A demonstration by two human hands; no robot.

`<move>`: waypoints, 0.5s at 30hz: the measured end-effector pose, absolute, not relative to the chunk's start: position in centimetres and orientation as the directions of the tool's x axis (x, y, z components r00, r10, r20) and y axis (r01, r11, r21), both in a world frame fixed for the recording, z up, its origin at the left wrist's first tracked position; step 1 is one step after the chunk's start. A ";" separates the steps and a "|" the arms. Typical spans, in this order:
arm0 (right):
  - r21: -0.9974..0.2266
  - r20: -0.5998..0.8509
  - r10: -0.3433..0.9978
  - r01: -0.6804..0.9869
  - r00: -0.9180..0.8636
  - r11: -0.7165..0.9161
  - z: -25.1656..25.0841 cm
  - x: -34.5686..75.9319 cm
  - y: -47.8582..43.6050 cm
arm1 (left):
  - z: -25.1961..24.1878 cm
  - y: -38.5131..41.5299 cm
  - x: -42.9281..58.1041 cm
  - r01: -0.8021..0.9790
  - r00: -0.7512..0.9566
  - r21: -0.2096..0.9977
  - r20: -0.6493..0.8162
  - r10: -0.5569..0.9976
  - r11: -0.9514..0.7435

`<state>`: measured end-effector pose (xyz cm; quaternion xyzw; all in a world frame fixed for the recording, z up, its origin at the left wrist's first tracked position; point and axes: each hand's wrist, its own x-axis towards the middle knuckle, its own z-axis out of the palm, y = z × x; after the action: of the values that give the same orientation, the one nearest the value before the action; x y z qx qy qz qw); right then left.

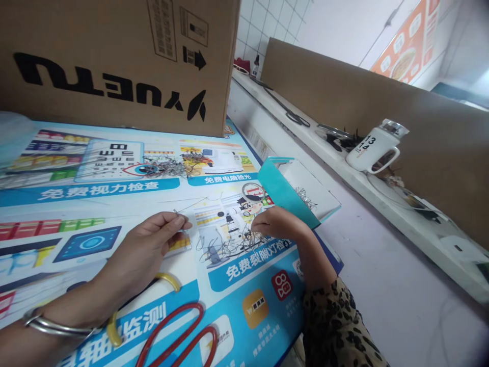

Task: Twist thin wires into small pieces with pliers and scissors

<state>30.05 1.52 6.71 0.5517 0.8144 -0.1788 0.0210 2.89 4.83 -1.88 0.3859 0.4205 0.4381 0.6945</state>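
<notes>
My left hand (162, 229) is closed in a pinch, with a thin wire (198, 201) running up and to the right from its fingertips. My right hand (278, 223) is closed too, its fingers curled down at the edge of a loose pile of thin dark wire pieces (225, 245); whatever sits between them is hidden. Farther back lies a second tangle of wire bits (168, 167). A teal open box (280, 186) beyond my right hand holds more of these pieces. A small round ring (253, 192) lies between the box and the pile.
Red-handled scissors (179, 334) and a yellow-handled tool (168, 280) lie near my left forearm. A large cardboard box (126, 30) stands at the back of the printed table cover (244, 300). On the ledge at right is a white lidded mug (369, 153).
</notes>
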 end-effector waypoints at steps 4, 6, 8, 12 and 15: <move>-0.391 -0.167 0.900 0.865 -0.402 0.314 6.6 28.7 1.5 | -1.8 4.8 2.9 -0.278 0.256 0.906 -0.252 0.933 0.320; -0.407 -0.163 0.897 0.856 -0.411 0.318 6.4 28.2 1.5 | -1.9 4.9 2.9 -0.286 0.257 0.905 -0.246 0.935 0.316; -0.351 -0.187 0.896 0.879 -0.403 0.322 6.3 28.2 1.4 | -2.0 4.9 2.9 -0.292 0.263 0.902 -0.244 0.934 0.318; -0.137 -0.250 0.907 0.940 -0.339 0.314 6.3 28.6 0.6 | -2.0 4.9 2.8 -0.286 0.268 0.904 -0.243 0.932 0.318; -0.009 -0.273 0.899 0.935 -0.343 0.354 5.8 28.4 0.1 | -1.9 4.9 2.8 -0.279 0.272 0.904 -0.249 0.930 0.324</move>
<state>28.38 0.14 5.77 0.5623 0.8154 -0.0819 0.1109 2.83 4.91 -1.89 0.3878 0.4195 0.4334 0.6970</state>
